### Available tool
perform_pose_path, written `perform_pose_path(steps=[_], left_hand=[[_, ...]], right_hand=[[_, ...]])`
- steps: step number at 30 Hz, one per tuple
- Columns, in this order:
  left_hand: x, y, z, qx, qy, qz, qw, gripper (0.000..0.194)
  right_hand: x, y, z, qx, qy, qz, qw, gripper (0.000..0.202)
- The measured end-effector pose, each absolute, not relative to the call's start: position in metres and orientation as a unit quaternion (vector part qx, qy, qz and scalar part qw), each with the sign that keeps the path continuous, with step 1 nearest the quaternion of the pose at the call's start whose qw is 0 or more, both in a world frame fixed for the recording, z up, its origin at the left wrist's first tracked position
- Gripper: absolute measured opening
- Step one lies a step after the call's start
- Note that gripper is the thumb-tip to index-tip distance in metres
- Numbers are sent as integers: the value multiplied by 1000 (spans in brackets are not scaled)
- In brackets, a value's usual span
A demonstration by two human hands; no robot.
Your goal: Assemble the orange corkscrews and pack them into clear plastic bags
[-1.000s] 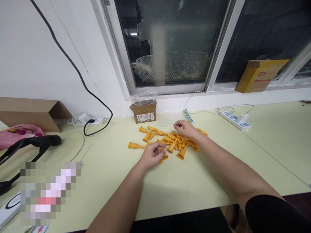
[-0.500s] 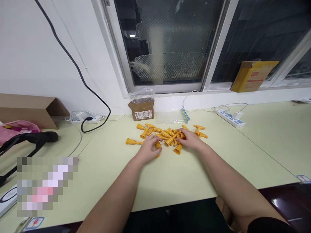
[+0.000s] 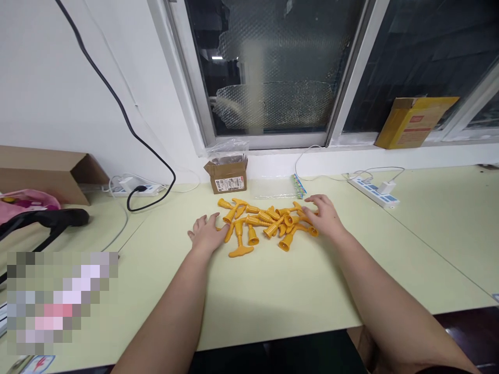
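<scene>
Yellow T-handled pieces (image 3: 272,229), one loose pile, exact count not tellable through the overlap; ribbed bell-shaped ends on several, crossbars on others; located on the pale green worktop (image 3: 280,296), directly between the person's two hands; the pile's long axis runs left to right, from one hand to the other, while single pieces point every which way. Left hand (image 3: 208,235), at the pile's left end; fingers spread apart, thumb against or just beside the nearest yellow pieces, one of them partly hidden beneath it. Right hand (image 3: 324,215), at the pile's right end; fingers curved and parted from the thumb, yellow pieces at its inner side; neither hand is visibly clamped on anything, though light contact under the palms cannot be told. Frontmost piece, crossbar (image 3: 240,251) towards the person, shaft pointing away; the left hand is the nearer to it, the right well apart. Behind the pile: one small brown carton (image 3: 229,175) with a white label, clear plastic at its top; one clear flat bag (image 3: 273,189); one green patterned strip (image 3: 298,186), near the right hand's fingertips; farther right, one white power strip (image 3: 374,193), cables attached.
</scene>
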State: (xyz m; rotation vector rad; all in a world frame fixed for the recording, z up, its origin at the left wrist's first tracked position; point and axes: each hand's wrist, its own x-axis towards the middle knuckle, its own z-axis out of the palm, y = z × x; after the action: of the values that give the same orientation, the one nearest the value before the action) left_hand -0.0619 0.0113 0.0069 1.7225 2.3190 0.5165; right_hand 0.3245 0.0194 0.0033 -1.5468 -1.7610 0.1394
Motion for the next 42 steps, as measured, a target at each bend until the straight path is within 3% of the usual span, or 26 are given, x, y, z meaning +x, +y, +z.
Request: perform_pose_path(steps=[4,9,16,25,31,34,38,42], left_hand=[[-57,15,-1,622,761,155,99,68],[-53,15,-2,662,728,150,92,65],[-50,12,-1,686,701,160,115,59],[-46,13,-3,689,688,201,109,25],[-49,17,-9,700,658,253,109,16],[-55,25,-13,688,649,312,93,24],[-63,39,-20,662,650,361,95,57],[-65,47,-24,654,669,328,131,57]], right_hand=[[346,32,-7,-738,-597,81,303,55],[351,42,-17,-725,-634,159,217,52],[332,38,-17,-652,-707,170,217,61],[330,36,-17,-639,-716,194,205,44],[329,35,-15,-640,-713,203,202,44],[329,36,-16,-642,-711,201,203,44],[330,38,-17,-635,-719,200,201,44],[329,38,-16,-636,-720,197,196,44]])
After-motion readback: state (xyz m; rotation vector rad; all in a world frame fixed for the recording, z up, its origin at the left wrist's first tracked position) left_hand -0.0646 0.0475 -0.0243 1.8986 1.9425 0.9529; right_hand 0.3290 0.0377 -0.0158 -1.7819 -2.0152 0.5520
